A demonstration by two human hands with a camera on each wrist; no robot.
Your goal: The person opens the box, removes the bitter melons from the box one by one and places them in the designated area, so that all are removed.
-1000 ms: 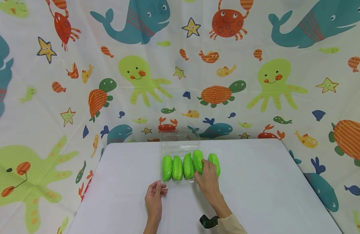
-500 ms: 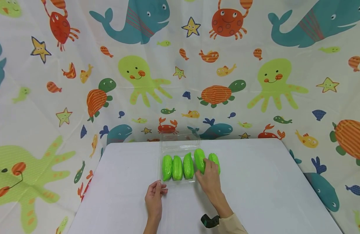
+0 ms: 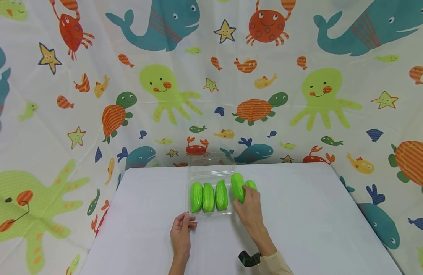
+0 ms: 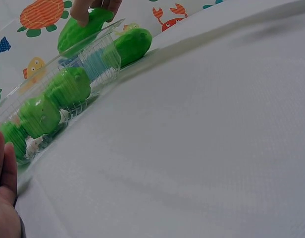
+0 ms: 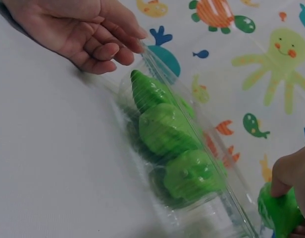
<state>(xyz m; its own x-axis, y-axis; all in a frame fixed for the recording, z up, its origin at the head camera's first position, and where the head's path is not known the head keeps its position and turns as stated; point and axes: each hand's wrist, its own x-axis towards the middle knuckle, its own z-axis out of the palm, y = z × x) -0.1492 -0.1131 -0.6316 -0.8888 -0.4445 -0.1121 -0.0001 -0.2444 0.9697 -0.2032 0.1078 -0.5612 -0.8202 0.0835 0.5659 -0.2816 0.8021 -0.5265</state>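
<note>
Nearest: left hand, thumb and forefinger together on the near left corner of the clear container, lightly pinching it; other fingers loosely bent. Right hand: thumb and fingers clamped on the sides of one green vegetable, around its nearer half.

Held piece: extends forward from the right fingertips, above the right end of the container; left wrist view shows it up at rim level. Surface glossy and ridged. Judged light, firm, possibly a moulded model; smooth skin could slip, though the ridges should help. Best hold: thumb and fingers across the waist, tips left free.

Just ahead of the left hand: three more green vegetables side by side inside the container. Beyond the right fingers, outside the container: a fifth green vegetable, partly covered by the hand; contact with the wall cannot be told.

Farther ahead of both hands: raised clear lid, then the sea-creature cloth. Plastic looks thin, likely to flex or crease; steady it by corner or rim, gently.
</note>
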